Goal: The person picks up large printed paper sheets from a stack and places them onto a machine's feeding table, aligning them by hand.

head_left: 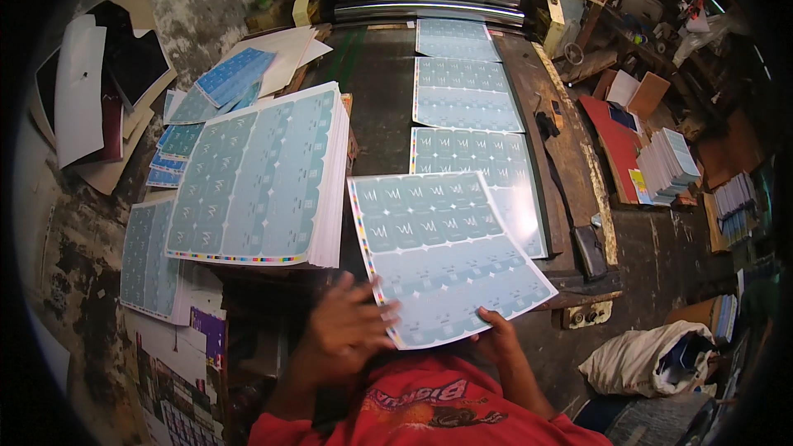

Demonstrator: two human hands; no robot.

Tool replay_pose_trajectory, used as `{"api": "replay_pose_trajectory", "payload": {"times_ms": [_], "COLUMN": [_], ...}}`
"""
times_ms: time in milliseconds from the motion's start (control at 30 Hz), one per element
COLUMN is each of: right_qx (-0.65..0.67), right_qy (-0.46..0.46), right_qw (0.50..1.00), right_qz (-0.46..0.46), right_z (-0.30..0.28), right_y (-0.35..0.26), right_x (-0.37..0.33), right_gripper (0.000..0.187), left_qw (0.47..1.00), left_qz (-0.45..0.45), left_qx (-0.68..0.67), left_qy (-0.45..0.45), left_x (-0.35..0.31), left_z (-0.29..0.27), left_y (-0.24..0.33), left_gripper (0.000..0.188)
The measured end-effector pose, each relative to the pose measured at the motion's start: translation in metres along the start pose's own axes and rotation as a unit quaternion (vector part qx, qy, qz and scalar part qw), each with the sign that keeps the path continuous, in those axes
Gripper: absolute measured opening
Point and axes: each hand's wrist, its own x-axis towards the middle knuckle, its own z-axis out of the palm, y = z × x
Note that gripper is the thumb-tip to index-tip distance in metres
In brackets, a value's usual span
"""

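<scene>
Our right fingers [491, 315] pinch a printed sheet [446, 256] by its near edge; our left fingers [363, 314] blur at its left edge, grip unclear. We judge work midway: beyond them, sheets [467, 95] line up toward rollers [380, 12]; leftward, whether the tall stack [256, 173] is finished, we can't tell.

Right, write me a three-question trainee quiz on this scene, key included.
1. True or false: the tall stack of printed sheets stands left of the held sheet.
2. The row of sheets leads up to: A) a sink; B) rollers; C) a window.
3. Fill in: the thumb plainly seen on the held sheet's face belongs to the ______ hand.

Key: 1. True. 2. B. 3. Right hand.
</scene>
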Motion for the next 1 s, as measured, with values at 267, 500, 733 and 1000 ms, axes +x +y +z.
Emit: {"api": "replay_pose_trajectory", "payload": {"times_ms": [267,500,733,1000], "right_qx": [-0.108,-0.1,-0.117,-0.077], "right_qy": [0.075,0.074,0.078,0.105], "right_qw": [0.988,0.99,0.988,0.991], "right_qz": [0.075,0.065,0.058,-0.01], "right_z": [-0.054,-0.041,-0.032,-0.021], "right_y": [0.045,0.054,0.054,0.035], "right_x": [-0.045,-0.077,-0.077,-0.04], "right_gripper": [0.038,0.043,0.045,0.053], "left_qw": [0.947,0.933,0.948,0.945], "left_qz": [-0.151,-0.118,-0.169,-0.203], "left_qx": [0.237,0.277,0.154,0.107], "left_qy": [0.155,0.197,0.222,0.234], "left_x": [-0.002,-0.007,-0.013,-0.006], "left_z": [-0.036,-0.032,-0.029,-0.033], "left_y": [-0.045,-0.06,-0.062,-0.057], "left_gripper": [0.025,0.015,0.015,0.021]}}
